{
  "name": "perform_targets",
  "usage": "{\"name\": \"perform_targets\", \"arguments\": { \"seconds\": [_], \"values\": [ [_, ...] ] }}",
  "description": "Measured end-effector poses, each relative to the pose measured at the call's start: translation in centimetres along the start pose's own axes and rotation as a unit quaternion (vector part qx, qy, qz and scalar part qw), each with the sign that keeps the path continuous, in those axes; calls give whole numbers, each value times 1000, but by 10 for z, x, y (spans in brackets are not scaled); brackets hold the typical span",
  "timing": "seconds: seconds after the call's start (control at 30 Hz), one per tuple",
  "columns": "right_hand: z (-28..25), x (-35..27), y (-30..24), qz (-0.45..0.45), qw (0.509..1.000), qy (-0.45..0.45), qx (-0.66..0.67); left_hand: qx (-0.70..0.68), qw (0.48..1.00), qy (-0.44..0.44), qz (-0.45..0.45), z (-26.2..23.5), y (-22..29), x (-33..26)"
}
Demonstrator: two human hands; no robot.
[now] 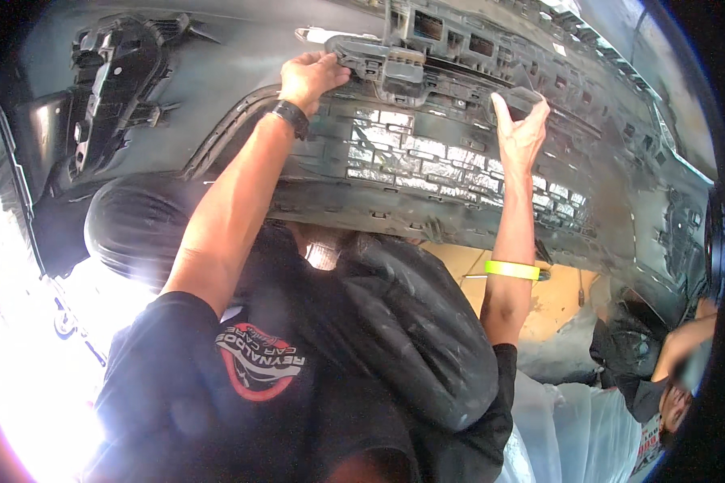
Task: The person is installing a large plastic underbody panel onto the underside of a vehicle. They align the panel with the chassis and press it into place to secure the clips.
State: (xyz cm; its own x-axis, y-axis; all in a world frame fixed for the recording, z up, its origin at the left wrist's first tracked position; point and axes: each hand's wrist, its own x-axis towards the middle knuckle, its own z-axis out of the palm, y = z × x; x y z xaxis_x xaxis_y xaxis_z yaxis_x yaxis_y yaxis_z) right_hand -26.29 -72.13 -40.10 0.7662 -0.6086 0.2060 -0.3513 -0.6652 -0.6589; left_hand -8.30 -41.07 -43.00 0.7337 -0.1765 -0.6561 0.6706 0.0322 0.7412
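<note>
Black strip, top ctr, on bumper: L hand fingers curl at L end; R hand thumb/fingers spread; can't tell if either grips. Even support, 2 ends, prob. best.

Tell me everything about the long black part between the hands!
The black part looks plastic: long and narrow, with a rounded left end, a boxy block and small slots. It slants down rightward over the large dark panel. The left hand touches its left end; the right hand is at its right.
</note>
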Motion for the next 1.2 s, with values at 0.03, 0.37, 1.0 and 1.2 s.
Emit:
{"name": "perform_targets", "arguments": {
  "seconds": [0.03, 0.37, 1.0, 1.2],
  "values": [
    [-3, 2, -1, 10, 1000, -2, -5, 0, 1000, 1, -3, 2, 0, 0],
    [-2, -1, -5, 10, 1000, 17, 14, -32, 999, 3, -12, 5, 2, -12],
    [17, 28, -69, -10, 999, -2, -37, -71, 994, 29, 80, -36, 35, 18],
    [34, 19, -63, -23, 999, -27, -24, -58, 994, 55, 75, -47, 33, 29]
  ]
}}
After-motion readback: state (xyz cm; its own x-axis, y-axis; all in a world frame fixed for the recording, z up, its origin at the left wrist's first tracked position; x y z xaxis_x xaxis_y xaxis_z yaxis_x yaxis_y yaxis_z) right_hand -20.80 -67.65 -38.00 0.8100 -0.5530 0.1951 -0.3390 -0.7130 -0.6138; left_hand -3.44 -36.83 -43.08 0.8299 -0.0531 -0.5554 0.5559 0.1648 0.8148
